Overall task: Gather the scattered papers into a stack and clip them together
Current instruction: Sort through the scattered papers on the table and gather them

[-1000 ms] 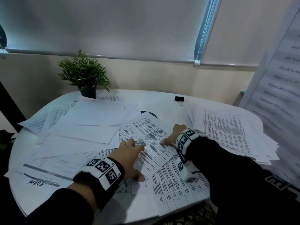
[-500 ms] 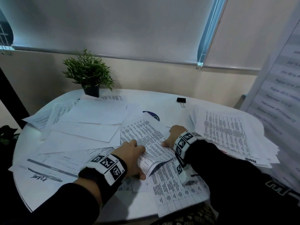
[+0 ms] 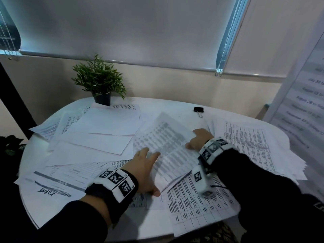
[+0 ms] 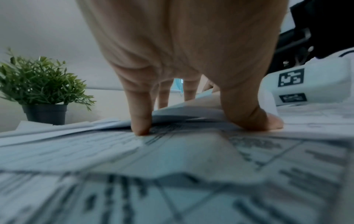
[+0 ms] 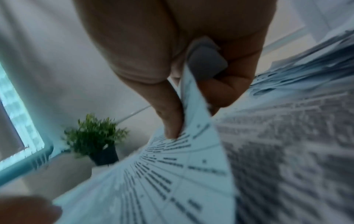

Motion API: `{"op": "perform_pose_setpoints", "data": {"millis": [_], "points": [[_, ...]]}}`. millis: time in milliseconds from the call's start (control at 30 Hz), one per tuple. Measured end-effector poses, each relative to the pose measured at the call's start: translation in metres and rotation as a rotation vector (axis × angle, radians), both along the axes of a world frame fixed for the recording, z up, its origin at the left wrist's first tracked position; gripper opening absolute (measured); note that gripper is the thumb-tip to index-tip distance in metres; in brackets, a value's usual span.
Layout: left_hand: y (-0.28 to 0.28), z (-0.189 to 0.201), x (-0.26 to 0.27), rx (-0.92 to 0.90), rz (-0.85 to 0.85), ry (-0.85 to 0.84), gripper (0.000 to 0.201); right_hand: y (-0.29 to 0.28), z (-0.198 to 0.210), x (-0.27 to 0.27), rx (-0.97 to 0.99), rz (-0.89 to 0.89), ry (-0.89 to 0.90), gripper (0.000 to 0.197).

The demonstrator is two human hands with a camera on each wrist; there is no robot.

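Right now we see the right hand pinching the edge of a printed sheet, thumb on one face and curled fingers on the other, per the right wrist view; the sheet is lifted and tilted above the pile near the middle of the round white surface. Our left hand rests spread on the same sheet and the papers below, fingers straight and pressing down, gripping nothing. Loose papers cover the left half; a rough stack lies at right. A black binder clip sits on bare surface at the far edge, apart from the papers. A potted plant stands at far left.
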State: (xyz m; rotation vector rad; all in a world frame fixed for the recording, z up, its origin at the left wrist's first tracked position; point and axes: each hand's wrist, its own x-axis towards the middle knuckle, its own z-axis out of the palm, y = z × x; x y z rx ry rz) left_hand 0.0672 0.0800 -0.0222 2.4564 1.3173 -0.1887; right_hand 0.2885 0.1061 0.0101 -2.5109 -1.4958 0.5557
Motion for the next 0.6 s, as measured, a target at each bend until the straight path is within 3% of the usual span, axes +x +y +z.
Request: {"op": "perform_pose_setpoints", "data": {"millis": [133, 233, 300, 400, 533, 600], "points": [[0.001, -0.002, -0.003, -0.010, 0.002, -0.038, 0.131, -0.012, 0.029, 0.068, 0.335, -0.162, 0.050, 0.031], [0.003, -0.005, -0.003, -0.021, -0.019, -0.006, 0.113, -0.038, 0.039, 0.125, 0.602, -0.415, 0.024, 0.042], [0.003, -0.005, -0.003, -0.010, -0.043, 0.015, 0.092, -0.061, 0.039, 0.151, 0.664, -0.566, 0.011, 0.054], [0.003, -0.005, -0.003, -0.008, -0.048, 0.030, 0.081, -0.090, 0.023, 0.181, 0.542, -0.597, -0.074, 0.056], [0.003, -0.006, -0.002, -0.003, -0.036, 0.029, 0.082, -0.100, -0.004, 0.207, 0.101, -0.389, -0.209, 0.028], [0.004, -0.005, -0.002, -0.014, -0.019, 0.037, 0.085, -0.099, -0.016, 0.214, -0.112, -0.356, -0.275, 0.028]]}}
